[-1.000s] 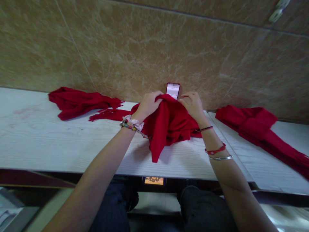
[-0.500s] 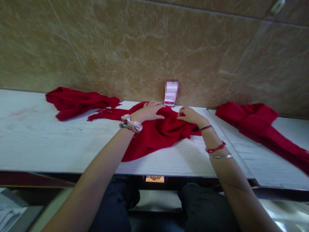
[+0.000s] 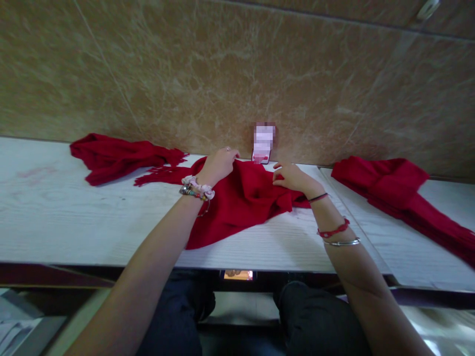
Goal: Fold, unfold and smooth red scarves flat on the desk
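A red scarf (image 3: 237,212) lies bunched on the white tabletop in front of me, its fringed end trailing to the left. My left hand (image 3: 218,165) has its fingers bent and closed on the scarf's far edge, where the cloth is slightly raised. On the scarf's right part rests my right hand (image 3: 293,178), loosely curved, with a gap between thumb and fingers. Some fingertips of both hands are hidden.
Another red scarf (image 3: 118,153) lies at the back left, and a folded red scarf (image 3: 382,183) at the right. A phone (image 3: 262,143) leans against the brown marbled wall (image 3: 222,74). The white table (image 3: 67,217) has a seam on the right.
My left hand has shifted slightly left and toward the wall, its fingers going from spread to bent at the cloth's far edge. The scarf's folds have smoothed somewhat; my right hand has hardly moved.
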A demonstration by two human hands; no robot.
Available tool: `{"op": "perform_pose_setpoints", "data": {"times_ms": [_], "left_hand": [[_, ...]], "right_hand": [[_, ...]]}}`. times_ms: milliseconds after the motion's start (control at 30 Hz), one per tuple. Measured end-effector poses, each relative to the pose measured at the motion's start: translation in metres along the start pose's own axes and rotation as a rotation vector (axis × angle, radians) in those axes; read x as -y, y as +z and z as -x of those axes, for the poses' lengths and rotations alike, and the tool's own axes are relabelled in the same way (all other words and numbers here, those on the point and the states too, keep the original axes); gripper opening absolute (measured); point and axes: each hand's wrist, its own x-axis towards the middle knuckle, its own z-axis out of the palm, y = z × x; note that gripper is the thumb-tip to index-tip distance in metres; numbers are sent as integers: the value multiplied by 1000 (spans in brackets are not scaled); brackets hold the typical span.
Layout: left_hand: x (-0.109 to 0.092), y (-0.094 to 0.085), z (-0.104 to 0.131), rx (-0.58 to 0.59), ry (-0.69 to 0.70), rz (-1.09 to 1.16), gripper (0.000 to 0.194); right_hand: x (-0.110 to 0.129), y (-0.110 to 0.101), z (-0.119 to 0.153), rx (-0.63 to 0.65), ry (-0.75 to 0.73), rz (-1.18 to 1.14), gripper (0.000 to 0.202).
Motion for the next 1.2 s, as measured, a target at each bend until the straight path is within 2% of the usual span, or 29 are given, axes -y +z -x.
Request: {"op": "perform_pose_setpoints", "data": {"times_ms": [67,167,233,300,400,500,567,633,800,900,1000,1100,1200], "left_hand": [[8,-4,1,-7,-73,6,33],[14,-14,2,-29,-181,14,33],[10,-24,2,-63,-179,58,32],[0,-32,1,-72,-80,169,31],[-24,-40,0,-6,111,360,38],[-40,-43,-2,-6,120,381,37],[-40,-46,-3,-66,61,349,29],[-34,-52,-4,-135,-7,336,25],[-8,-76,2,-283,-212,333,28],[3,-87,9,-341,-290,293,30],[11,-87,13,-283,-384,180,32],[13,-79,12,-183,-485,117,36],[8,-69,7,-93,-528,94,37]], "right_hand": [[2,-5,-2,-134,9,-67,18],[5,-12,-6,-444,84,-165,21],[8,-16,-8,-585,129,-203,22],[12,-20,-11,-652,154,-231,24],[18,-24,-14,-699,154,-268,26],[20,-29,-16,-714,132,-273,28],[19,-32,-15,-684,109,-245,28],[15,-33,-14,-601,73,-204,28],[4,-27,-18,-200,62,-75,21],[6,-31,-28,-75,43,-22,22],[14,-47,-37,1,-8,-24,29],[23,-59,-40,74,-54,-82,36],[34,-54,-37,100,-2,-54,36]]}}
